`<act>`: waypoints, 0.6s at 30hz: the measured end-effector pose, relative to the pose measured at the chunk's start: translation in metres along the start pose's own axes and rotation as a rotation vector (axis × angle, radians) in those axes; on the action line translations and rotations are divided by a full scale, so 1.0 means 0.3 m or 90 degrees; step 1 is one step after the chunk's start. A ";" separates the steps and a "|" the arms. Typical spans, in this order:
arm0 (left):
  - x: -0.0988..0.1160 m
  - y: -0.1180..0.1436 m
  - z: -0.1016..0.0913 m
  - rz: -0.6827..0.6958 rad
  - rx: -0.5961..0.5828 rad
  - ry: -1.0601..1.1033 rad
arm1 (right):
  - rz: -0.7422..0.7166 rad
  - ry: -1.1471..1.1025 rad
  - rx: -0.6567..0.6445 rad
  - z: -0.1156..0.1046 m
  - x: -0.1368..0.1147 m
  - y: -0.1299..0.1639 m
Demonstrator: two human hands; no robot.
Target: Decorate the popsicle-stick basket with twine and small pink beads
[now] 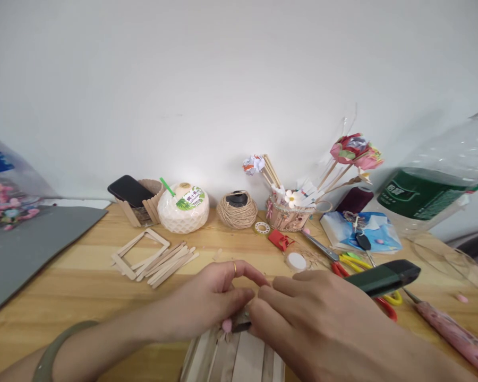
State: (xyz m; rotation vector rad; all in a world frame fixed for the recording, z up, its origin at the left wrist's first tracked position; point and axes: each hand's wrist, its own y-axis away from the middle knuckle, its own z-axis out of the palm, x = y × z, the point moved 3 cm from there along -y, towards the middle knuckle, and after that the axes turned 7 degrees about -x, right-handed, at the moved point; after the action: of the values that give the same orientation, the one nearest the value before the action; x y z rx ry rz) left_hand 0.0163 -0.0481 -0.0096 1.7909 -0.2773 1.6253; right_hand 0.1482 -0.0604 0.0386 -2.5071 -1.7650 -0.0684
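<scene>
My left hand [219, 297], with a ring on one finger, curves inward; its thumb and index finger meet the fingers of my right hand. What lies in its grip is hidden. My right hand [306, 313] is curled, back up, over a long dark green tool [382, 278] with a black end. That end juts out beyond the hand, above the scissors. Below both hands is a piece made of flat wooden sticks [249, 358], cut off by the bottom edge. A small pink flower-like bit [226, 325] sits at its top, beside a dark part I cannot make out.
Loose craft sticks [171, 268] and a stick frame [123, 265] lie left. Behind stand a phone [131, 191] in a stick holder, a wrapped coconut [183, 215], twine [237, 209] and a decorated basket [289, 217]. Scissors [321, 245] and a large bottle [414, 193] are right.
</scene>
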 end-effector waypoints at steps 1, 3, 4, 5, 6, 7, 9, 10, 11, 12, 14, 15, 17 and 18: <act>-0.004 -0.001 -0.002 0.001 -0.002 -0.002 | -0.003 0.008 0.008 -0.003 -0.002 0.000; -0.012 -0.002 -0.004 0.005 -0.005 -0.004 | -0.003 0.031 0.022 -0.011 -0.008 -0.002; -0.014 -0.002 -0.004 0.008 -0.006 -0.002 | -0.004 0.041 0.028 -0.014 -0.011 -0.003; -0.015 -0.003 -0.005 0.012 -0.006 -0.001 | -0.005 0.051 0.032 -0.017 -0.013 -0.004; -0.015 -0.003 -0.004 0.012 -0.012 0.003 | -0.005 0.058 0.031 -0.019 -0.015 -0.006; -0.015 -0.003 -0.005 0.014 -0.008 0.006 | -0.005 0.065 0.028 -0.020 -0.017 -0.007; -0.013 -0.002 -0.006 0.016 -0.003 0.002 | 0.001 0.075 0.019 -0.018 -0.018 -0.009; -0.012 -0.001 -0.008 0.019 0.004 -0.005 | 0.005 0.080 0.018 -0.017 -0.018 -0.009; -0.011 -0.001 -0.010 0.020 0.011 -0.013 | 0.011 0.086 0.017 -0.015 -0.019 -0.009; -0.012 -0.001 -0.012 0.023 0.023 -0.020 | 0.018 0.092 0.019 -0.014 -0.019 -0.007; -0.014 -0.001 -0.017 0.029 0.048 -0.035 | 0.035 0.109 0.026 -0.012 -0.021 -0.003; -0.015 0.000 -0.019 0.034 0.061 -0.040 | 0.044 0.120 0.032 -0.013 -0.023 -0.001; -0.015 0.001 -0.021 0.045 0.077 -0.051 | 0.057 0.140 0.041 -0.015 -0.027 0.002; -0.014 0.002 -0.021 0.050 0.079 -0.056 | 0.060 0.147 0.044 -0.017 -0.029 0.003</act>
State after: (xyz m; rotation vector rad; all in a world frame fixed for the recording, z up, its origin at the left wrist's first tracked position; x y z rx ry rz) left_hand 0.0103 -0.0459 -0.0136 1.9701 -0.2948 1.6522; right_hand 0.1462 -0.0693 0.0431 -2.4173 -1.5331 -0.2739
